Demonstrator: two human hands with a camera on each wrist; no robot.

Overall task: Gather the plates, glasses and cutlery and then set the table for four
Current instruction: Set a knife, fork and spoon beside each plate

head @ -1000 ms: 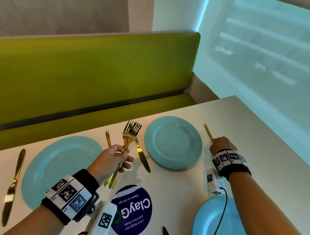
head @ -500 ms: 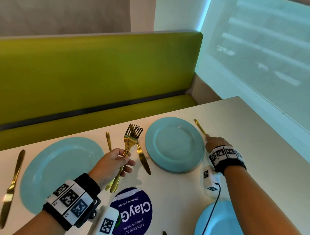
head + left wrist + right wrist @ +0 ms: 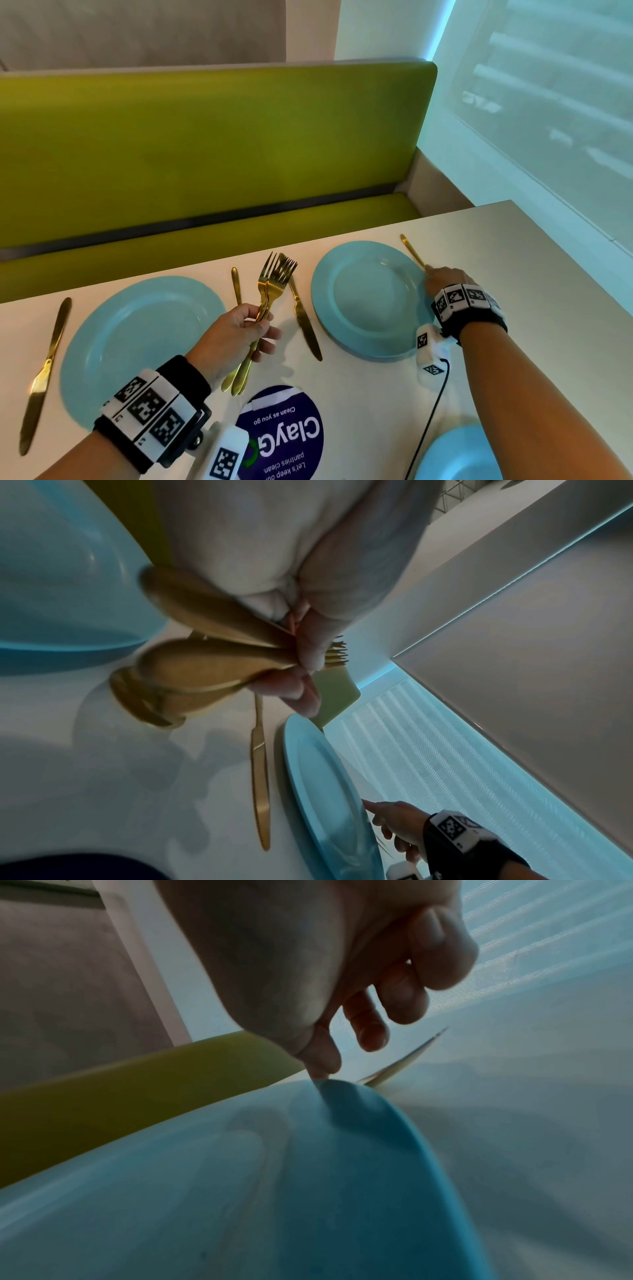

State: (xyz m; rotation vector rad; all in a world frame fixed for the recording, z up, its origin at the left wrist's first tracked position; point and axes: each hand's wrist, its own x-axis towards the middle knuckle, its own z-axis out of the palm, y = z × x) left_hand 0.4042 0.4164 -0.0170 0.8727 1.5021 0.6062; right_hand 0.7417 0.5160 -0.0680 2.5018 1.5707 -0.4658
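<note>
My left hand point(image 3: 263, 322) grips a bundle of gold forks point(image 3: 274, 277) by their handles, tines pointing away, above the table between two light-blue plates. The handle ends point(image 3: 178, 669) fan out in the left wrist view. A gold knife point(image 3: 305, 318) lies left of the right plate point(image 3: 370, 298). My right hand point(image 3: 432, 274) is at that plate's right rim. Its index fingertip point(image 3: 322, 1069) presses down by a gold piece of cutlery point(image 3: 412, 251), and the other fingers hang loosely curled. The left plate point(image 3: 137, 342) has a gold knife point(image 3: 44, 373) on its left.
Another gold handle point(image 3: 235, 284) lies behind my left hand. A third blue plate point(image 3: 459, 455) sits at the near right edge. A round blue sticker point(image 3: 281, 435) is on the white table point(image 3: 513, 308). A green bench point(image 3: 205, 154) runs along the far side, with a window to the right.
My right hand has slid away from me and left along the plate's rim, and the gold cutlery under it moved with it. My left hand still holds the forks in much the same place.
</note>
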